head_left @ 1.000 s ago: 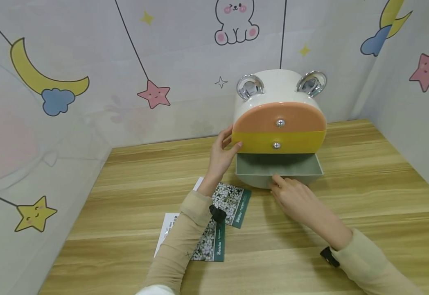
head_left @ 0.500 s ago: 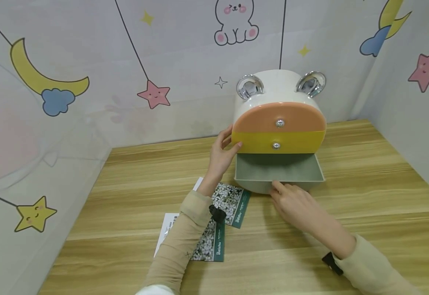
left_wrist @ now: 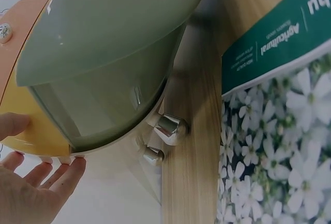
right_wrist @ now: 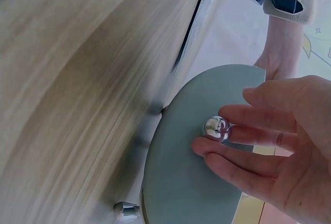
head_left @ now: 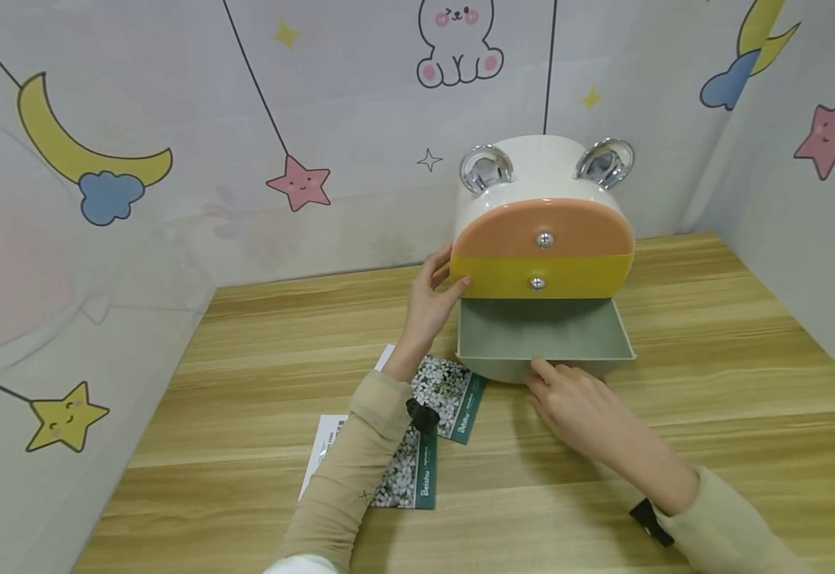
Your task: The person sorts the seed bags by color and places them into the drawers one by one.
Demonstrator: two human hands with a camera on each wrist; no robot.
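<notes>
A small cabinet (head_left: 542, 163) stands on the table, white with two silver ears and an orange and a yellow drawer front. Its grey-green bottom drawer (head_left: 489, 370) is pulled out, and I see nothing inside. My left hand (head_left: 428, 307) grips the cabinet's left edge, thumb on the yellow front and fingertips against the side, as the left wrist view also shows. At the drawer's front is my right hand (head_left: 578, 402). In the right wrist view its fingers (right_wrist: 253, 164) lie round a shiny round knob (right_wrist: 213, 127), some on either side of it.
Seed packets with white flowers (head_left: 449, 395) lie beneath my left forearm, one near the drawer's left corner. Short silver feet (left_wrist: 170, 128) hold the cabinet off the wooden table (head_left: 281, 343). A printed cloth backdrop (head_left: 360, 119) rises behind.
The bottom drawer has slid farther out toward me, with my right hand moving along at its front. My left hand and the cabinet body have stayed put.
</notes>
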